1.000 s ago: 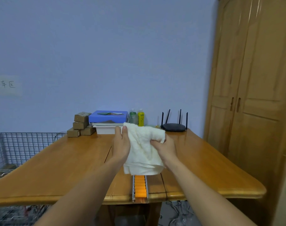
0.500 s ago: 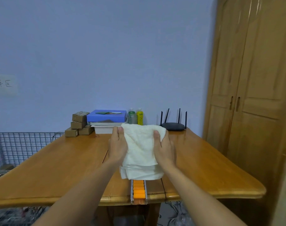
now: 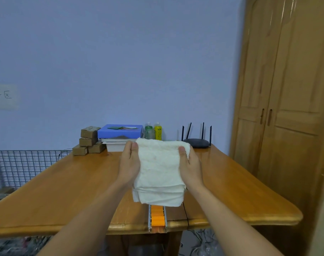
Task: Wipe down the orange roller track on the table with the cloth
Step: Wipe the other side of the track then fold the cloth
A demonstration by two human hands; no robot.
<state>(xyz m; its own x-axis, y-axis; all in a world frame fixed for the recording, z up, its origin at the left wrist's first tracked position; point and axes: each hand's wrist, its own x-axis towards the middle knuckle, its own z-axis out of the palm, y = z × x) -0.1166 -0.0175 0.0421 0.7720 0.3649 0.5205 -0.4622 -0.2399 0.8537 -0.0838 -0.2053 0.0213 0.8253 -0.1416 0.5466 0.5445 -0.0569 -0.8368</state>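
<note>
Running near-to-far, the orange roller track [image 3: 157, 217] lies under the cloth [image 3: 160, 170].

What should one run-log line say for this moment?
both hands: left hand, right hand | holding folded white terry cloth | over orange roller track | wooden table

Nubby, matt terry cloth [image 3: 158, 169]; glossy varnished wooden counter [image 3: 65, 183]; smooth orange plastic rollers in the metal-railed track [image 3: 157, 217]; matt cardboard boxes [image 3: 88, 139].

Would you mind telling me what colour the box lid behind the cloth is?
The box lid is blue, seen in the head view, just beyond the white cloth.
</note>
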